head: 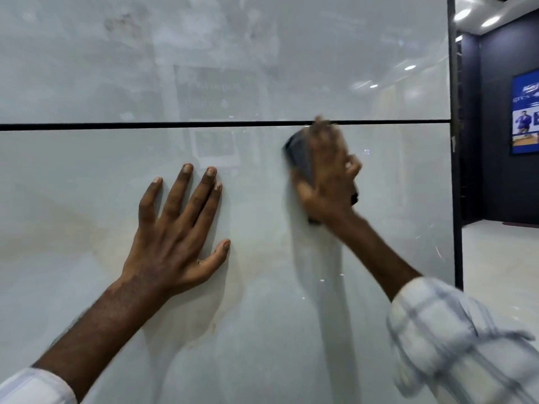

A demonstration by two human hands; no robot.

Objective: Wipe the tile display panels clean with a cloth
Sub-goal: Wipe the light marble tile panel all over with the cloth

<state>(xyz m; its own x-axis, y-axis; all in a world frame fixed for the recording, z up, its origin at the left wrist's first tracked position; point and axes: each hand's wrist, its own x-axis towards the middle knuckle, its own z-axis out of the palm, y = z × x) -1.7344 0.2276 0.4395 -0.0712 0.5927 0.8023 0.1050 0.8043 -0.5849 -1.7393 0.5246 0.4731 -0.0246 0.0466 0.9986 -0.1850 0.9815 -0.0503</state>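
1. My left hand (178, 228) lies flat on the lower tile panel (73, 287). The fingers are straight and spread, the thumb is out to the right, and it grips nothing.
2. My right hand (326, 176) is further right on the same panel, near its top edge, and motion-blurred.
3. The right hand holds a dark cloth (300, 158) against the tile. The thumb wraps its lower left edge and the outer fingers curl in on the right. The blur hides the exact grip.
4. The cloth shows at the left of the hand, with small bits below the palm. The rest is hidden under the hand.
5. The right fingertips reach up to the black joint line (145, 125) between the lower panel and the upper tile panel (320, 53).
6. The upper panel has grey smudges (122, 21) near its top left and is glossy, with ceiling lights reflected in it.
7. The lower panel has a faint brownish streak (58, 228) to the left of my left hand.
8. Checked sleeves are rolled up both forearms: the right sleeve (455, 339) and the left sleeve (29, 386).
9. A black frame edge (455, 141) runs vertically down the panels' right side.
10. Past the frame are a dark wall with a blue poster (525, 112) and a pale floor (501, 272).
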